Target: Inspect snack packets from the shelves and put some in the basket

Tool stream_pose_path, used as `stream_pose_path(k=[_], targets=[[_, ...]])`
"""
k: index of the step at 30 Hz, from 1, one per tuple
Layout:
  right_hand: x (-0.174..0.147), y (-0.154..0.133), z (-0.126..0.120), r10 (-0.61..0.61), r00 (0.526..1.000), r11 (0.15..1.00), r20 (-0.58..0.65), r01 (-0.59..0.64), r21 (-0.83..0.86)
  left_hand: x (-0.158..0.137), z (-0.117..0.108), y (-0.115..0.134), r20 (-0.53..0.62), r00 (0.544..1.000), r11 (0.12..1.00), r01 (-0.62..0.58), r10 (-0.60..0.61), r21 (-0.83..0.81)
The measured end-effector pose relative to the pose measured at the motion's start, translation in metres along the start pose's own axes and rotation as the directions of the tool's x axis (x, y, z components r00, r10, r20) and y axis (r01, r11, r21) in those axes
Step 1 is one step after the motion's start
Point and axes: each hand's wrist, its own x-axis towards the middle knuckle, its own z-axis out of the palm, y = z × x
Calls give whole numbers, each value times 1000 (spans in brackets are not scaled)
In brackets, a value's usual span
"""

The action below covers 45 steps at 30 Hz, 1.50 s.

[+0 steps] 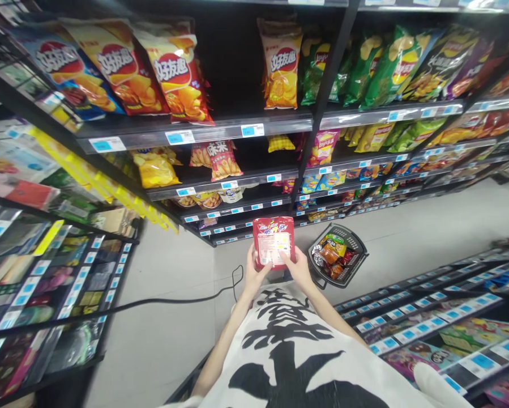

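Observation:
A red snack package (274,243) with a pale printed label is held up in front of my body, its label facing me. My left hand (254,273) grips its lower left edge, thumb on the front. On the lower right side, my right hand (296,266) holds the same package, its thumb over the label. The fingers behind the package are hidden. To the right on the floor stands a dark shopping basket (358,247) with several snack bags (333,253) inside.
Ahead is a black shelf rack with chip bags (175,73) on its upper tier and price tags (180,137) along the edges. Another stocked shelf (432,334) runs along the right, with more shelving (46,272) at left. A black cable (169,300) crosses the grey floor (169,266).

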Motion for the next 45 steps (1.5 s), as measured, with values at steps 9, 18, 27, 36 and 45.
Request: stream_pose_path(k=[9, 18, 27, 36, 45], targets=[[-5, -11, -2, -98, 993, 994, 59, 95, 44, -2, 0, 18, 191, 973, 958, -174, 131, 226], [-9, -23, 9, -173, 972, 984, 157, 178, -15, -13, -4, -9, 77, 975, 926, 221, -207, -305], [-6, -4, 4, -23, 1000, 1000, 9, 23, 8, -15, -5, 4, 252, 936, 771, 347, -246, -534], [-3, -11, 6, 13, 989, 985, -145, 13, 172, -19, -2, 4, 264, 924, 858, 360, -275, -367], [-2, -6, 6, 3, 992, 986, -128, 19, 168, -8, 2, 9, 44, 964, 884, 260, -264, -389]])
